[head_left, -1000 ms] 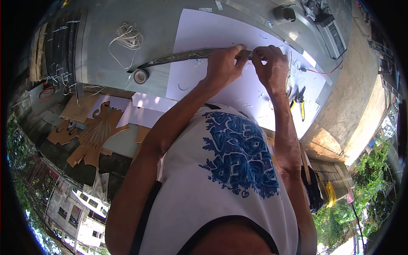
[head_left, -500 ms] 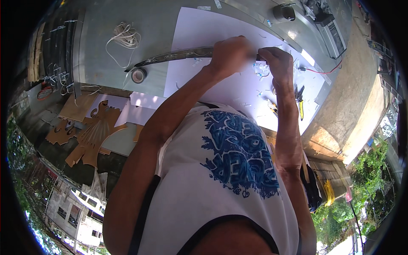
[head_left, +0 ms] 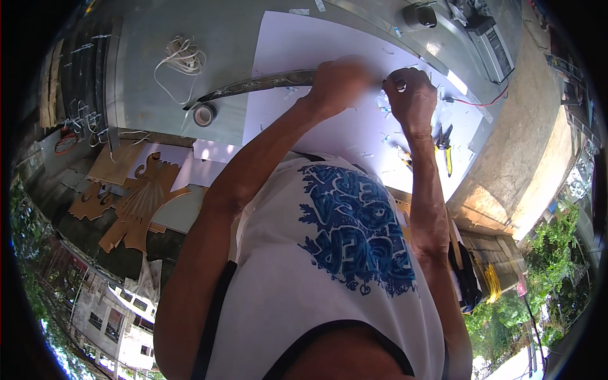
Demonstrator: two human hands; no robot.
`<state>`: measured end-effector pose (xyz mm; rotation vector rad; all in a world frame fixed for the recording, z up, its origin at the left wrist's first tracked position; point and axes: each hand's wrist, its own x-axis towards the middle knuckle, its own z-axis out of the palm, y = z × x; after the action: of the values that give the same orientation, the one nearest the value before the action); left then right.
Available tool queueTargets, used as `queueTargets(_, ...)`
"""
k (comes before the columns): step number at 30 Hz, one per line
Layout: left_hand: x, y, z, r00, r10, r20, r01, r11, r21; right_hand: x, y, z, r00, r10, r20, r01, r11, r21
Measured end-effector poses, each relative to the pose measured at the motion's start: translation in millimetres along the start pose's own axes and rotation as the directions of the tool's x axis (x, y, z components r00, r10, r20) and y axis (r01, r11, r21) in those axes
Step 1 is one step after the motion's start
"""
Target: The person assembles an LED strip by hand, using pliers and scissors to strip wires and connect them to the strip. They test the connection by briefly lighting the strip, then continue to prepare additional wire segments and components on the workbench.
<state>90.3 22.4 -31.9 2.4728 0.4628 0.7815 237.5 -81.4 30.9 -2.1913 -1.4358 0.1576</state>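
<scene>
Spanning the middle of the grey, smooth desk (head_left: 142,41): one dark strip (head_left: 259,82), long, thin, gently bowed, pale marks along its length, tapering at left and running into the left hand (head_left: 342,85). Fingers of that hand: blurred; grip cannot be told. Right hand (head_left: 413,95): fingers curled into a loop beside the strip's right end; whether they pinch it cannot be told. Beneath: one large white sheet (head_left: 285,41), matt, strewn with small scraps. Also: tape roll (head_left: 204,114), ring-shaped; pale cord (head_left: 183,57), bundled; pliers (head_left: 446,152), yellow-and-black handles; metal box (head_left: 493,52), oblong. Below the desk at left: brown cut-out panels (head_left: 142,199), scroll-edged. Beyond: building, greenery. Lettering: blue, ornamental, on a white sleeveless shirt (head_left: 285,285).
</scene>
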Motion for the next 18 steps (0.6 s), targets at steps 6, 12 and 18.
queueTargets(6,2.5,-0.8,-5.4,0.996,0.049,-0.076,-0.055,0.995,-0.083,-9.3,9.4,1.1,0.998,-0.060,0.008,0.060,0.997,-0.053)
queueTargets(12,-19.4,-4.1,-32.4,0.999,0.028,-0.017,-0.028,0.999,-0.037,-14.6,2.5,-10.2,0.997,-0.078,0.030,0.082,0.982,-0.171)
queueTargets(18,-31.0,4.5,-41.5,0.996,-0.001,0.094,0.001,1.000,0.005,-19.6,3.6,-8.6,0.996,-0.081,0.030,0.086,0.965,-0.247)
